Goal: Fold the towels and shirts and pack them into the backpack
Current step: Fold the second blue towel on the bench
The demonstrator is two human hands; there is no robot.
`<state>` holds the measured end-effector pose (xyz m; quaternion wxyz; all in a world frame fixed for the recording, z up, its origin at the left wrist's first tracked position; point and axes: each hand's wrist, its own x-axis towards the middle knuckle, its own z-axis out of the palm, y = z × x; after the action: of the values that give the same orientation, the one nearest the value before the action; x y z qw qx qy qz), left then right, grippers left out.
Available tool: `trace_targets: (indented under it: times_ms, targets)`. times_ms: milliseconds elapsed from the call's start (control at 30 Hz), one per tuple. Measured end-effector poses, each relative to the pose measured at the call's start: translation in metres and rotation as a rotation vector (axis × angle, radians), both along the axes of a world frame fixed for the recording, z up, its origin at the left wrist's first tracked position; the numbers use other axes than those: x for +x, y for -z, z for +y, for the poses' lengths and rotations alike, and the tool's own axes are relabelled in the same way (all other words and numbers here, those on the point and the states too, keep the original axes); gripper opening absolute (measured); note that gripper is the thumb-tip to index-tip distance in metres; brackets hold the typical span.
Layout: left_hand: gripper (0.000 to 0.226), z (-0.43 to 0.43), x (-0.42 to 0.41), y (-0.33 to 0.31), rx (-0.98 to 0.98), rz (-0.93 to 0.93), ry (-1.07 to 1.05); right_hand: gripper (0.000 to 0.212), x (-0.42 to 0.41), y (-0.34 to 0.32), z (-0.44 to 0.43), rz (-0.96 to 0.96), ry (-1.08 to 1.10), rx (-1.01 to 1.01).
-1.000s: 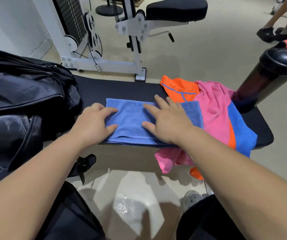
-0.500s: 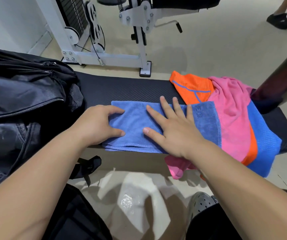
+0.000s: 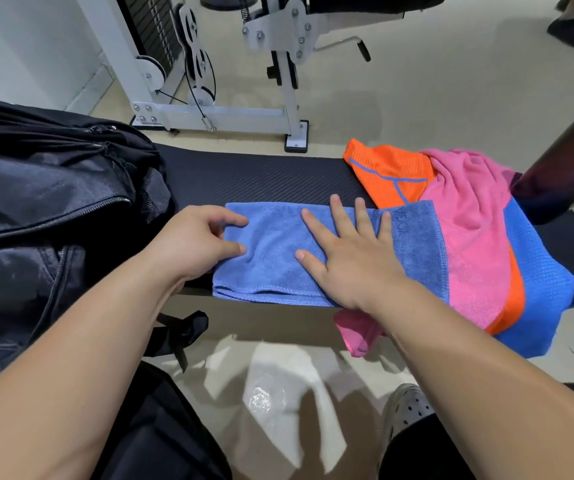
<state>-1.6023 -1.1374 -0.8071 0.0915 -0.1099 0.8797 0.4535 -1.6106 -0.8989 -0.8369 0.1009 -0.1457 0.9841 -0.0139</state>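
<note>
Your left hand [image 3: 192, 244] pinches the left edge of the folded blue towel [image 3: 271, 244] with curled fingers. Your right hand [image 3: 351, 258] lies flat on it, fingers spread wide. The towel lies on the bench [image 3: 261, 178], between the black backpack [image 3: 36, 202] on the left and the pink and orange clothes [image 3: 469, 237] on the right.

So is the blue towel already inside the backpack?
No, the blue towel lies folded on the black bench beside the backpack, with the right hand flat on it.
</note>
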Motion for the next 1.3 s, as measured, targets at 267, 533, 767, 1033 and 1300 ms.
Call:
trace_targets:
  times_ms: [267,533,767,1033,1300]
  targets:
    - [0.037,-0.001,0.004,-0.002,0.191,-0.044,-0.018,0.069,0.001,-0.003,0.008,-0.004,-0.016,-0.007]
    - [0.029,0.001,0.010,-0.002,0.070,-0.083,0.090,0.070,0.006,-0.005,0.018,0.002,-0.037,-0.011]
    - [0.039,0.013,0.016,-0.010,0.328,0.026,0.031,0.072,0.011,-0.008,0.019,0.068,0.047,0.063]
    - [0.067,-0.005,0.023,-0.019,-0.001,0.204,-0.142,0.074,0.012,-0.011,0.001,0.125,0.070,0.084]
    - [0.074,-0.026,0.033,-0.037,-0.549,0.176,-0.139,0.072,0.015,-0.007,-0.018,0.119,-0.037,0.084]
